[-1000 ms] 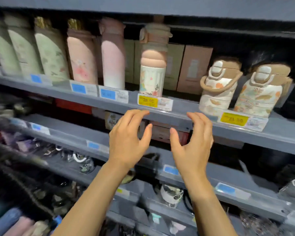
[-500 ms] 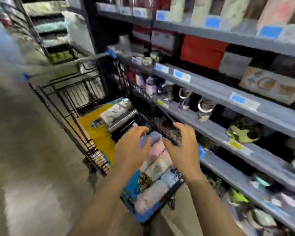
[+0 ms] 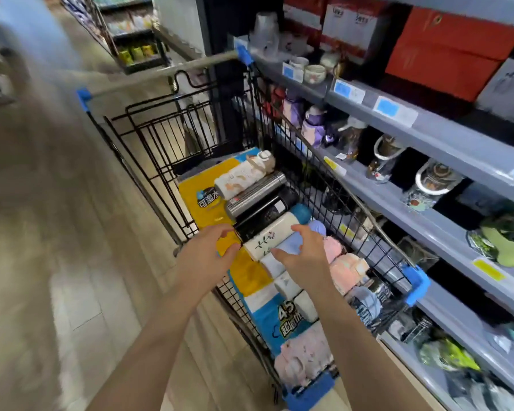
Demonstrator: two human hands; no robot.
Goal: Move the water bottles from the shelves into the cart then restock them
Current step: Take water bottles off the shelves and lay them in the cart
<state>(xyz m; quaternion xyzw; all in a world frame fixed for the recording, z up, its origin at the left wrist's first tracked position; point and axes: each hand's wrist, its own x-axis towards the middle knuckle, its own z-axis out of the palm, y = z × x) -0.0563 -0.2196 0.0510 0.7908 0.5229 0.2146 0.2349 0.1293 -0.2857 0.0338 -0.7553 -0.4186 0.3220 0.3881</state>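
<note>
Both bare forearms extended forward, roughly parallel. Left hand (image 3: pixel 209 250) fingers loosely spread, holding nothing. Right hand (image 3: pixel 301 253) likewise, fingers gently curved, palm down.

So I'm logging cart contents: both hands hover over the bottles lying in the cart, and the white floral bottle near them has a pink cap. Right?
Not quite. In the head view the white floral bottle has a teal-blue cap, not pink. The rest holds: the left hand and right hand hover, holding nothing, over bottles lying in the cart.

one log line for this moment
phase: restock pickup | left hand: open | right hand: open, over floral bottle | cart: bottles inside
</note>
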